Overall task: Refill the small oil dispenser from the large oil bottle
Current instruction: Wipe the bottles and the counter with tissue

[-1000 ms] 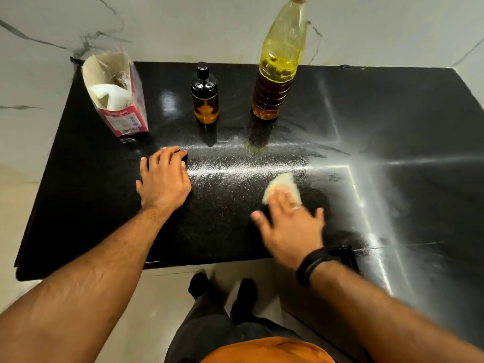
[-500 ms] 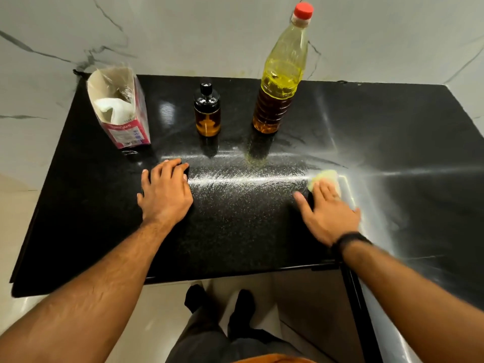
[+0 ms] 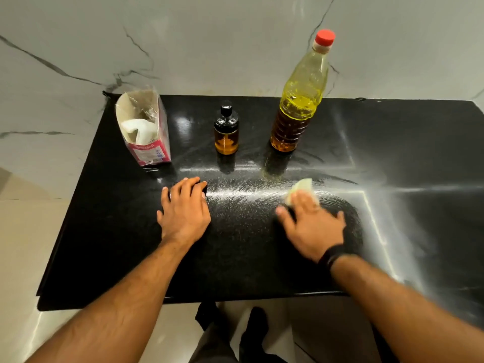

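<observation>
Toward the far edge of the desk (image 3: 110,231) stand the small oil dispenser (image 3: 226,132), capped, and the large oil bottle (image 3: 298,100), red cap on. Pouring looks finished; cleanup seems underway. The right hand (image 3: 311,224) presses a pale cloth (image 3: 301,188) flat onto smeared streaks, while the left hand (image 3: 184,208) rests open, palm down.
</observation>
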